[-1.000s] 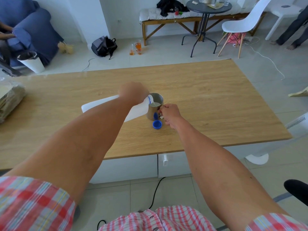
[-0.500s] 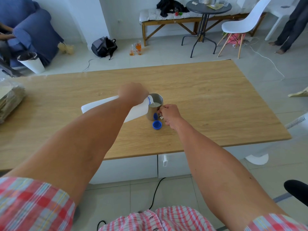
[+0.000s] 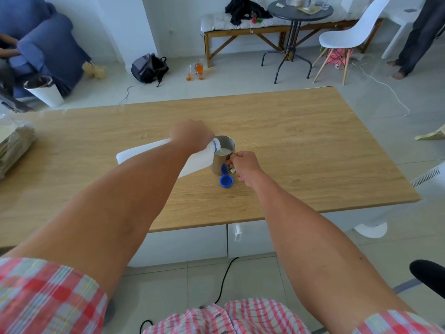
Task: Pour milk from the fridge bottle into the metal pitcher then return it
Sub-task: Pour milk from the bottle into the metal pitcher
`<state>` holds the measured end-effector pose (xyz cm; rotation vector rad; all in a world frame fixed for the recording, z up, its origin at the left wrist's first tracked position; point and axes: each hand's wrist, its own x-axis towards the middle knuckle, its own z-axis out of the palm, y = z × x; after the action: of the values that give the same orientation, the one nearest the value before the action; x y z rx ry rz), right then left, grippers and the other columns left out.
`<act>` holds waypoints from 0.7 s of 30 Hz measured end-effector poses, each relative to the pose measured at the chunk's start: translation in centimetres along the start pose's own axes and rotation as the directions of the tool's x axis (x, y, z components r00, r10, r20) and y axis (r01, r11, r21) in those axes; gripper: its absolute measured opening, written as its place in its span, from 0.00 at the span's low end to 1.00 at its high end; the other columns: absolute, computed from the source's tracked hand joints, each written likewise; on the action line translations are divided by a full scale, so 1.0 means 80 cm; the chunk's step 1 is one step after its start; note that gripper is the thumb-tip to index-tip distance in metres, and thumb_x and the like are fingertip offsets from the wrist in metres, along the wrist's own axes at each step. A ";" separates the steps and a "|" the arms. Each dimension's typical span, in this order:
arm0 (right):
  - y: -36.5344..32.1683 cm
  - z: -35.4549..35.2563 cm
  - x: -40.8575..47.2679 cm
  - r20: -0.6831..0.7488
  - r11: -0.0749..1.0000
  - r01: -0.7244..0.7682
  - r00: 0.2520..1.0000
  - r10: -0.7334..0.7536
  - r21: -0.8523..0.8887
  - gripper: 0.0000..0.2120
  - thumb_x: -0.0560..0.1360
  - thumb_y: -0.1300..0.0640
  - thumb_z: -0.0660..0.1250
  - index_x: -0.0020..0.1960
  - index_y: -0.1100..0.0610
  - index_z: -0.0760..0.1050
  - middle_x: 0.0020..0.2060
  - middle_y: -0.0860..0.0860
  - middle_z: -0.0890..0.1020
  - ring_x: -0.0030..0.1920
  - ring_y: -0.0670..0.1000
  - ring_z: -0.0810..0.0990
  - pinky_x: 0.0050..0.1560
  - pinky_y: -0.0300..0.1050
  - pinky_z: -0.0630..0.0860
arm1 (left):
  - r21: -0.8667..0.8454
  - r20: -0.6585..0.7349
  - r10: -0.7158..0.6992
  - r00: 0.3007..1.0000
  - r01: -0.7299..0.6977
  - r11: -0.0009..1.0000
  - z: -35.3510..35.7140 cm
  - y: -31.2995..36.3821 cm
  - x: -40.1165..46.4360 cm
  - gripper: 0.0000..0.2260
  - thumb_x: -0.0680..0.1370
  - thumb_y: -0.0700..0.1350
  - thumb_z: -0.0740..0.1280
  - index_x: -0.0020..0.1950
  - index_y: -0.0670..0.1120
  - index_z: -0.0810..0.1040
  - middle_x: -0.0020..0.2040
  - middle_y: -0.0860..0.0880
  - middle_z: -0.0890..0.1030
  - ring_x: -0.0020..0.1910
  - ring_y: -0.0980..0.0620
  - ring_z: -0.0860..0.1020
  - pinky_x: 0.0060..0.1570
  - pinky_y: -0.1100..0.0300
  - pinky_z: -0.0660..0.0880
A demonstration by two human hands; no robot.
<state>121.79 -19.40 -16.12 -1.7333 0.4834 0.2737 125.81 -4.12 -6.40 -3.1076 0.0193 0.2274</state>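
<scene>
My left hand (image 3: 191,135) grips a white plastic milk bottle (image 3: 144,153), tipped almost flat with its blue-ringed mouth over the rim of the metal pitcher (image 3: 222,155). White milk shows inside the pitcher, which stands upright in the middle of the wooden table (image 3: 301,153). On the pitcher's right side, my right hand (image 3: 243,165) is closed around the handle. The bottle's blue cap (image 3: 226,181) lies open side up on the table just in front of the pitcher, and the metal wall reflects it.
A stack of papers in plastic (image 3: 14,145) lies at the table's left edge. Beyond the table stand a white bin (image 3: 44,91), a backpack (image 3: 149,68), a round dark table (image 3: 299,10), a white chair (image 3: 349,37) and a standing person's legs (image 3: 414,37).
Both hands and the bottle stay nearly in place over the pitcher. The milk level in the pitcher looks a little higher. The person at the far right has stepped closer.
</scene>
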 end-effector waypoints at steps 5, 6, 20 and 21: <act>0.000 0.000 0.001 -0.003 1.000 -0.004 1.000 0.004 -0.008 0.11 0.81 0.63 0.60 0.48 0.61 0.81 0.31 0.52 0.74 0.26 0.48 0.65 0.18 0.35 0.59 | 0.003 0.003 -0.003 1.000 0.003 1.000 0.001 0.000 0.000 0.15 0.82 0.53 0.56 0.47 0.45 0.76 0.39 0.47 0.74 0.39 0.46 0.74 0.39 0.55 0.68; 0.000 0.000 0.001 -0.003 1.000 -0.004 1.000 0.004 -0.007 0.11 0.82 0.63 0.60 0.48 0.61 0.81 0.31 0.52 0.73 0.26 0.48 0.65 0.18 0.34 0.59 | 0.003 0.003 -0.004 1.000 0.004 1.000 0.000 0.000 0.000 0.14 0.82 0.53 0.56 0.46 0.45 0.75 0.39 0.47 0.74 0.38 0.47 0.74 0.39 0.55 0.68; 0.002 0.000 0.004 -0.003 1.000 -0.011 1.000 0.011 0.009 0.13 0.82 0.63 0.60 0.53 0.67 0.82 0.35 0.55 0.75 0.27 0.48 0.65 0.17 0.32 0.59 | 0.001 0.008 -0.006 1.000 0.006 1.000 0.001 0.001 0.003 0.14 0.81 0.52 0.57 0.46 0.45 0.76 0.39 0.47 0.74 0.42 0.45 0.75 0.40 0.54 0.67; 0.001 0.000 0.003 -0.001 1.000 -0.011 1.000 0.011 0.007 0.13 0.82 0.63 0.60 0.54 0.67 0.82 0.36 0.55 0.75 0.27 0.48 0.65 0.17 0.32 0.60 | -0.001 0.007 -0.006 1.000 0.006 1.000 0.001 0.001 0.003 0.14 0.81 0.52 0.57 0.46 0.45 0.76 0.39 0.47 0.74 0.41 0.45 0.75 0.40 0.54 0.67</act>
<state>121.96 -19.45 -16.34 -1.7243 0.4948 0.2787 126.00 -4.22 -6.49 -3.1078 0.0103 0.2386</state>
